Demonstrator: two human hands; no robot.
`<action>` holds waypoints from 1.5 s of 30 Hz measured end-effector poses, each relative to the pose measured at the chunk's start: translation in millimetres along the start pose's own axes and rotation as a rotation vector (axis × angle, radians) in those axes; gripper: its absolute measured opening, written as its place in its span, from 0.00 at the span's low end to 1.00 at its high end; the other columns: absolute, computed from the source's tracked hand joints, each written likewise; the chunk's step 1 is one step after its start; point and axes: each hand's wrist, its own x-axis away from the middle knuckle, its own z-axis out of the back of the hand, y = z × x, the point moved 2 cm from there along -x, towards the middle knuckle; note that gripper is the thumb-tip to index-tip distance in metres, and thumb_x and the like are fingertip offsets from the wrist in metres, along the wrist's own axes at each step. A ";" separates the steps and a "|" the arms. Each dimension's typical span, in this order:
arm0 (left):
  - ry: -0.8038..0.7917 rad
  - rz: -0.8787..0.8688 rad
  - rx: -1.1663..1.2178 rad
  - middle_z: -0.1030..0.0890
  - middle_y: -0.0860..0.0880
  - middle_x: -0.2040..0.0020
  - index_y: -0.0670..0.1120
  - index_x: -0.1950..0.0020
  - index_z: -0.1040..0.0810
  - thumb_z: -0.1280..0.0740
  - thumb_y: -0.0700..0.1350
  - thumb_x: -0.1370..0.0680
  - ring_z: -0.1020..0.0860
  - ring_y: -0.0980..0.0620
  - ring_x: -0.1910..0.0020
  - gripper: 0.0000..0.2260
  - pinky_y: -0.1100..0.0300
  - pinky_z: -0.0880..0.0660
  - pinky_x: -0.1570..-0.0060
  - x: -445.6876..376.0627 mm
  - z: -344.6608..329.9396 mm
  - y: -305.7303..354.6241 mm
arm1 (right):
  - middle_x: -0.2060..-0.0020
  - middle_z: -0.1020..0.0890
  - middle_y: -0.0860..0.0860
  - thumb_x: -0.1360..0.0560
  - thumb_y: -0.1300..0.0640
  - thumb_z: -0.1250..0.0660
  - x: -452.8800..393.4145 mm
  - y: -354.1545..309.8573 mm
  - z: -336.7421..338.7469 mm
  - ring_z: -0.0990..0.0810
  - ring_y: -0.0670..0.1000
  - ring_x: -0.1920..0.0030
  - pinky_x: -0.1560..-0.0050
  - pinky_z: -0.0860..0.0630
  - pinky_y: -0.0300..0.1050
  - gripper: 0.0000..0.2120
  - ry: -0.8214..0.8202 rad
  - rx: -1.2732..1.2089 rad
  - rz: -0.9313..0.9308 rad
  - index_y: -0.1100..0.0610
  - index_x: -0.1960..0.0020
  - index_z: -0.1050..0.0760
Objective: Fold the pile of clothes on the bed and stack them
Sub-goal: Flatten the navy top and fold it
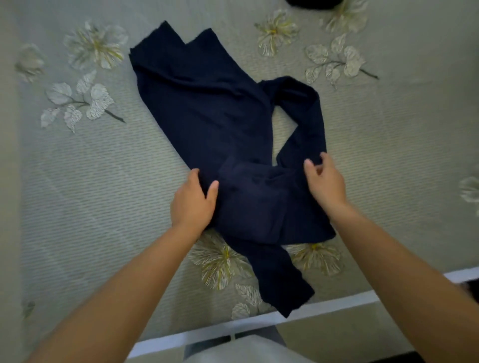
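navy garment (207,108) rumpled | left hand (193,202) grips | right hand (325,181) perhaps touching

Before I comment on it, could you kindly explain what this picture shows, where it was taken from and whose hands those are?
There is no machine here. A person is folding laundry bare-handed, and one camera worn on the head looks forward and down, so both arms enter from the bottom. On the flowered bed cover lies a dark navy garment, spread out and partly bunched. The left hand grips a fold at the garment's left side between thumb and fingers. The right hand is at a strip of the same cloth with curved fingers, but I cannot tell whether it holds it. Another dark item peeks in at the top edge.
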 end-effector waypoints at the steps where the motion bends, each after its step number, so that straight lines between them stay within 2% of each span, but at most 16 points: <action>1: -0.001 -0.021 -0.087 0.27 0.40 0.37 0.43 0.28 0.41 0.42 0.53 0.21 0.28 0.40 0.39 0.25 0.48 0.31 0.42 6.5 -6.4 2.5 | 0.38 0.26 0.58 0.21 0.47 0.44 9.5 6.8 -8.6 0.29 0.58 0.37 0.38 0.35 0.48 0.29 -0.042 0.133 0.052 0.60 0.26 0.45; 3: -0.025 -0.030 -0.252 0.28 0.40 0.37 0.45 0.25 0.46 0.45 0.55 0.21 0.30 0.40 0.39 0.27 0.47 0.34 0.40 15.5 -19.8 9.3 | 0.35 0.28 0.59 0.21 0.46 0.46 25.9 16.2 -25.5 0.31 0.59 0.36 0.36 0.35 0.55 0.30 -0.085 0.300 0.110 0.59 0.25 0.49; 6: -0.027 0.012 -0.335 0.31 0.41 0.36 0.50 0.24 0.52 0.48 0.55 0.20 0.33 0.42 0.38 0.27 0.49 0.36 0.40 23.1 -32.4 21.3 | 0.37 0.29 0.60 0.21 0.46 0.46 44.5 22.9 -45.3 0.31 0.60 0.38 0.41 0.35 0.55 0.30 -0.009 0.394 0.110 0.58 0.25 0.51; 8: -0.008 0.042 -0.311 0.30 0.42 0.38 0.51 0.24 0.52 0.49 0.54 0.20 0.32 0.43 0.40 0.25 0.50 0.35 0.43 25.7 -33.5 25.2 | 0.42 0.27 0.61 0.21 0.47 0.47 51.2 29.0 -53.5 0.28 0.60 0.43 0.46 0.32 0.53 0.29 0.008 0.369 0.073 0.56 0.25 0.52; 10: 0.023 -0.041 -0.319 0.25 0.43 0.46 0.52 0.25 0.46 0.48 0.54 0.20 0.28 0.43 0.46 0.23 0.49 0.33 0.49 25.9 -29.9 21.1 | 0.49 0.23 0.59 0.21 0.44 0.49 52.1 35.5 -53.6 0.25 0.59 0.49 0.52 0.29 0.51 0.29 0.026 0.383 0.113 0.54 0.25 0.50; 13: 0.127 -0.381 -0.380 0.26 0.46 0.67 0.51 0.36 0.25 0.46 0.55 0.25 0.25 0.45 0.68 0.21 0.54 0.31 0.68 27.2 -7.3 7.5 | 0.72 0.24 0.53 0.21 0.40 0.55 50.4 27.8 -27.7 0.24 0.55 0.71 0.70 0.29 0.46 0.27 0.154 0.430 0.517 0.55 0.32 0.33; 15: 0.187 -0.538 -0.427 0.27 0.47 0.69 0.52 0.39 0.23 0.47 0.57 0.25 0.26 0.46 0.72 0.21 0.56 0.33 0.70 26.1 22.8 0.4 | 0.73 0.27 0.50 0.20 0.41 0.57 45.7 15.5 -0.3 0.27 0.52 0.72 0.68 0.35 0.43 0.22 0.241 0.445 0.799 0.50 0.36 0.33; 18: 0.281 -0.645 -0.496 0.28 0.47 0.66 0.55 0.35 0.32 0.56 0.61 0.22 0.27 0.46 0.69 0.22 0.57 0.38 0.67 20.9 84.5 7.4 | 0.69 0.24 0.48 0.20 0.42 0.52 41.8 -33.9 53.0 0.31 0.49 0.65 0.61 0.44 0.43 0.17 0.422 0.390 1.097 0.44 0.40 0.30; 20: 0.260 -0.569 -0.531 0.29 0.45 0.59 0.53 0.27 0.43 0.57 0.66 0.27 0.27 0.43 0.60 0.32 0.54 0.34 0.61 22.8 134.0 28.2 | 0.68 0.23 0.50 0.21 0.42 0.51 49.0 -77.1 86.2 0.33 0.48 0.62 0.61 0.44 0.45 0.18 0.537 0.384 1.234 0.45 0.45 0.24; 22: 0.218 -0.455 -0.541 0.36 0.47 0.51 0.55 0.25 0.57 0.64 0.68 0.37 0.34 0.44 0.47 0.41 0.52 0.35 0.49 29.3 184.5 49.8 | 0.66 0.22 0.51 0.21 0.40 0.51 64.1 -118.6 117.3 0.33 0.50 0.61 0.59 0.43 0.46 0.22 0.656 0.404 1.326 0.48 0.47 0.20; 26: 0.360 -0.481 -0.540 0.35 0.44 0.43 0.56 0.25 0.58 0.67 0.69 0.41 0.37 0.45 0.42 0.44 0.54 0.39 0.44 66.0 275.8 81.6 | 0.58 0.33 0.49 0.22 0.38 0.54 106.0 -181.9 180.2 0.35 0.51 0.60 0.59 0.43 0.46 0.21 0.878 0.484 1.392 0.47 0.41 0.30; 29: 0.645 -0.593 -0.475 0.30 0.41 0.52 0.50 0.26 0.43 0.63 0.72 0.33 0.31 0.41 0.51 0.42 0.51 0.33 0.51 103.7 335.1 94.1 | 0.58 0.36 0.50 0.22 0.36 0.57 156.1 -213.9 222.3 0.36 0.52 0.60 0.60 0.44 0.46 0.24 1.020 0.523 1.387 0.48 0.40 0.32; 32: 0.903 -0.751 -0.395 0.29 0.41 0.60 0.48 0.31 0.31 0.57 0.67 0.25 0.34 0.45 0.59 0.34 0.50 0.30 0.60 152.6 386.0 94.1 | 0.59 0.36 0.50 0.23 0.36 0.57 214.9 -236.2 255.5 0.36 0.53 0.60 0.60 0.44 0.46 0.24 1.178 0.548 1.373 0.46 0.38 0.34; 37: 0.899 -0.806 -0.260 0.33 0.43 0.54 0.53 0.26 0.43 0.54 0.66 0.32 0.35 0.44 0.51 0.36 0.47 0.36 0.46 243.1 438.5 62.1 | 0.60 0.37 0.51 0.21 0.39 0.56 318.9 -242.8 285.2 0.38 0.53 0.61 0.61 0.44 0.47 0.21 1.408 0.609 1.468 0.46 0.36 0.35; 41: 1.060 -0.917 -0.248 0.28 0.38 0.54 0.53 0.32 0.42 0.52 0.64 0.26 0.39 0.47 0.53 0.26 0.42 0.31 0.52 293.4 448.8 31.3 | 0.60 0.38 0.51 0.21 0.38 0.58 382.7 -238.4 296.4 0.39 0.53 0.61 0.61 0.45 0.47 0.23 1.457 0.631 1.488 0.47 0.36 0.35; 45: 1.236 -0.944 -0.303 0.26 0.39 0.58 0.48 0.34 0.37 0.58 0.62 0.22 0.39 0.47 0.57 0.26 0.46 0.28 0.60 333.2 460.4 18.7 | 0.60 0.39 0.52 0.22 0.37 0.59 420.4 -234.7 301.2 0.39 0.54 0.61 0.61 0.46 0.47 0.24 1.489 0.665 1.480 0.47 0.36 0.35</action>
